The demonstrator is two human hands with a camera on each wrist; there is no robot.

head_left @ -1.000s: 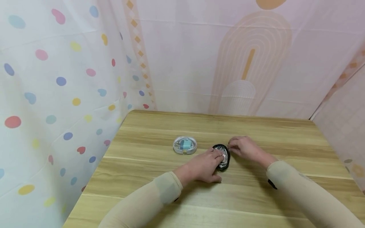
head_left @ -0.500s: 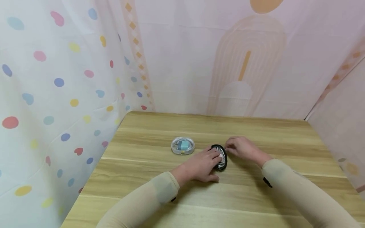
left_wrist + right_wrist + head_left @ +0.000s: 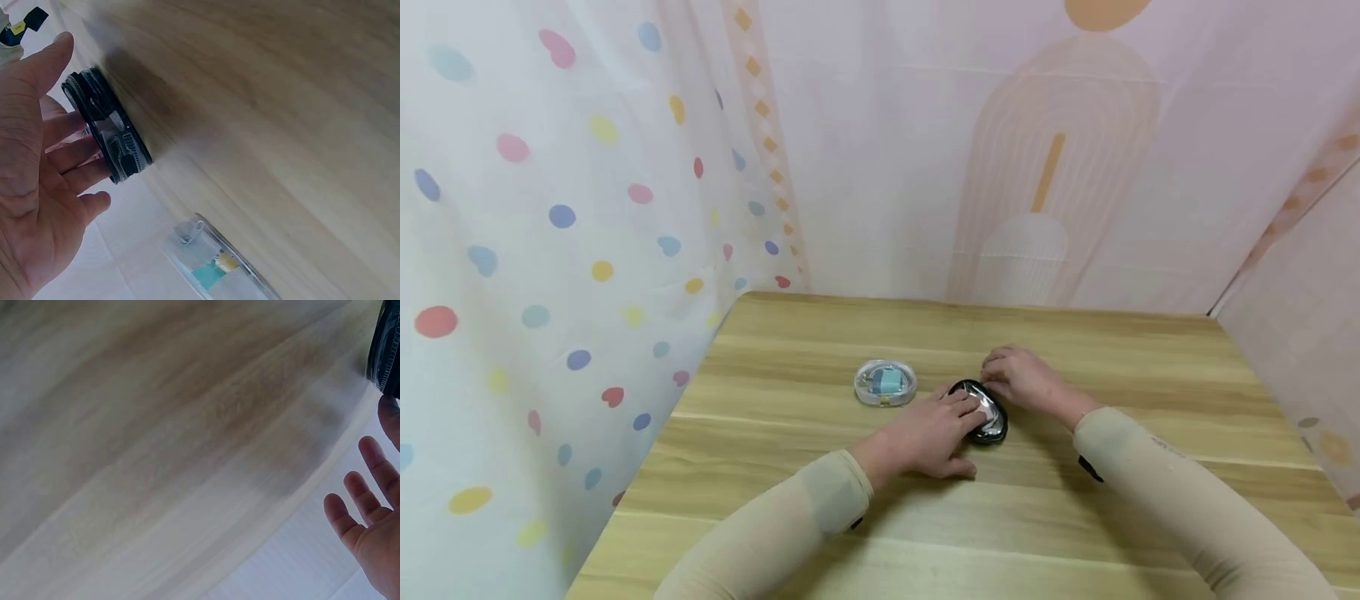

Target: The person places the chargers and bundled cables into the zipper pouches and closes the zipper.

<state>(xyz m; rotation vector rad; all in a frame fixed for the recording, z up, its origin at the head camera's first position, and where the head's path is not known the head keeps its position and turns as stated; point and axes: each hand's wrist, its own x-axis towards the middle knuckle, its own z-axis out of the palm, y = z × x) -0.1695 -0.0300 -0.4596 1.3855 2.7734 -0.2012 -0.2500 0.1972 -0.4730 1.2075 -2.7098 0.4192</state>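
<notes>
An oval zip pouch [image 3: 991, 423] with a black edge and a clear top lies on the wooden table; in the left wrist view something dark and coiled shows inside the pouch [image 3: 103, 125]. My left hand [image 3: 934, 433] rests its fingers on top of it, thumb spread away. At the pouch's far edge is my right hand [image 3: 1022, 379], bent towards it. In the right wrist view one fingertip [image 3: 390, 411] touches or nearly touches the pouch's edge, while the other fingers spread loosely. My right thumb, and anything it may pinch, are hidden there.
Left of the pouch lies a clear oval case [image 3: 885, 383] holding a pale blue plug-like block and a coiled cable. The wooden table [image 3: 820, 325] ends at a patterned curtain [image 3: 880, 167] behind, with a spotted curtain [image 3: 561, 317] at the left.
The pouch has turned on the table, its near end swinging right. My right hand has moved left and slightly away along its far edge. My left hand stays on top.
</notes>
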